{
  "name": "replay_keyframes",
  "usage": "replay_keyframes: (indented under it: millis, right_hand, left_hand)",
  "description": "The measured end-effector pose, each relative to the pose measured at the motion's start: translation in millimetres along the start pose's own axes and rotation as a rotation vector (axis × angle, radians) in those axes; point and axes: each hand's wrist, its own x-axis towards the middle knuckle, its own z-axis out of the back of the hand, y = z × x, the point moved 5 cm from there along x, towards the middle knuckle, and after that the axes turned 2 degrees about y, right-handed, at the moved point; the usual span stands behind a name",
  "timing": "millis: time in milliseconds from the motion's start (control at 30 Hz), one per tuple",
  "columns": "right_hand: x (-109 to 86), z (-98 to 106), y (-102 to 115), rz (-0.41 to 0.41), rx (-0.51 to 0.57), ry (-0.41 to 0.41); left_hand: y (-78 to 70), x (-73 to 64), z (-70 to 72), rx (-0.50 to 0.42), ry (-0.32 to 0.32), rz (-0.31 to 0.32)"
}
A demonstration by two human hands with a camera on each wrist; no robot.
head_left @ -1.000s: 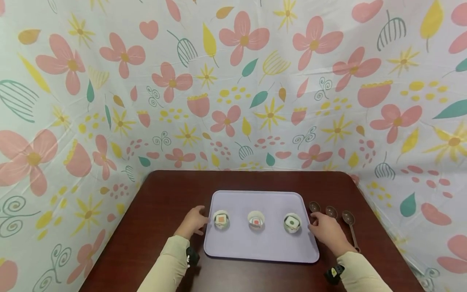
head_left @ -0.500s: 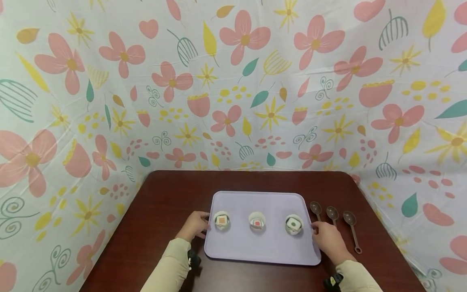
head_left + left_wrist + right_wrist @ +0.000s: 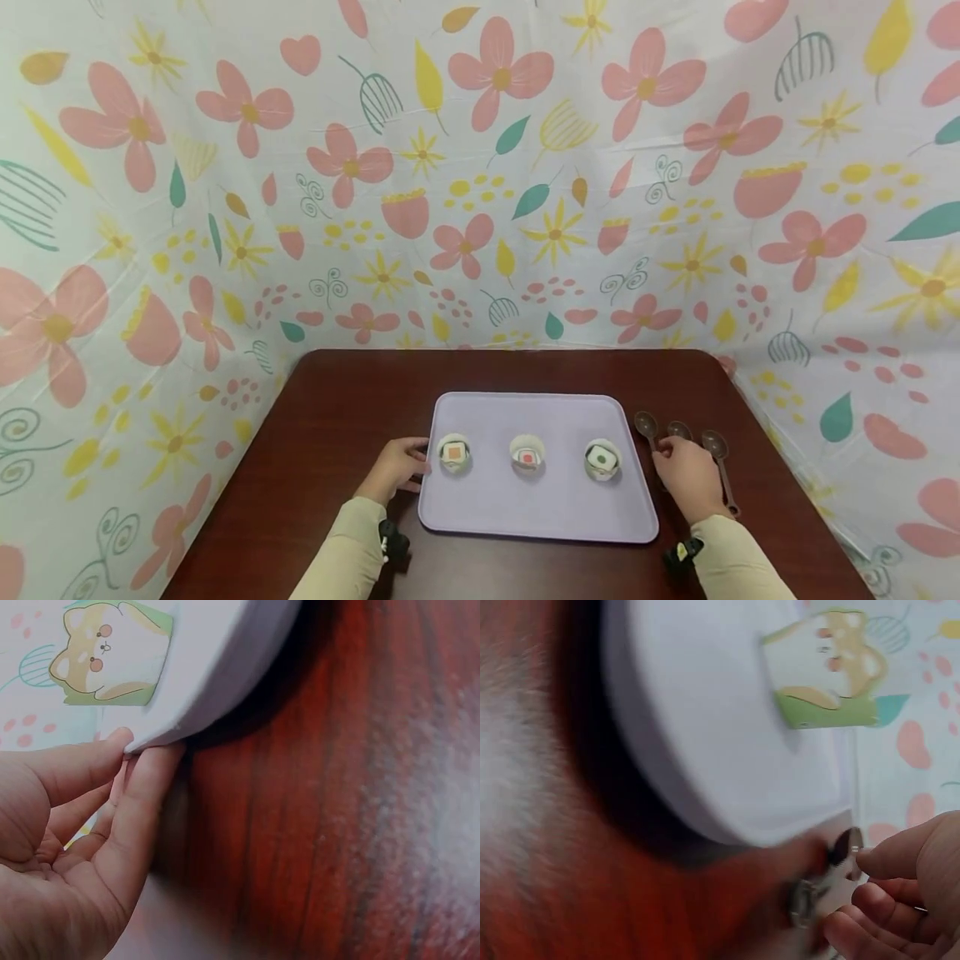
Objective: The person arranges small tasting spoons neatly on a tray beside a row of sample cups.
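At the far left a white cloth (image 3: 255, 200) printed with flowers and leaves drops behind the dark red-brown table (image 3: 337, 400). The person's left hand (image 3: 393, 468) comes in from a cream sleeve (image 3: 341, 546) with a black wrist device (image 3: 393, 542); it pinches the left edge of the pale lilac tray (image 3: 480, 508), and the left wrist view shows the thumb on the rim and a finger beneath it. The tray lies in the middle of the table, bearing three small cups in a row. The left cup (image 3: 454, 469) holds a white piece marked with an orange square, the middle cup (image 3: 527, 472) one marked in red, the right cup (image 3: 602, 476) one marked in green; both wrist views show a cartoon animal on a cup's side. Just beyond the tray's right edge are three brown spoons: the left spoon (image 3: 646, 423), the middle spoon (image 3: 679, 430) and the right spoon (image 3: 715, 443). The right hand (image 3: 692, 477) is over their handles, clear of the tray, its fingers loosely bent and the thumb apart from them; blur hides whether it touches a spoon.
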Motion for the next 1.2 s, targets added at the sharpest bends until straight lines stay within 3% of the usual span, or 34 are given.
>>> replay_keyframes:
  millis: [367,567,900,1200]
  right_hand:
    - [3.1,-8,-7,-0.058,-0.041,0.029]
    - [4.9,-5,-3,-0.037,-0.031,0.020]
    - [-6.4,7,42,0.003,0.011,0.010]
    - [-12.8,-2,90,0.049,0.067,0.003]
  left_hand:
    - [-0.4,-3.4,-2.7,0.003,-0.005,0.018]
    - [-1.2,-4.8,-3.0,0.006,-0.018,0.023]
    - [2.4,-2.5,-4.5,0.031,-0.046,0.027]
    - [1.1,-0.4,-8.4,0.023,-0.067,0.039]
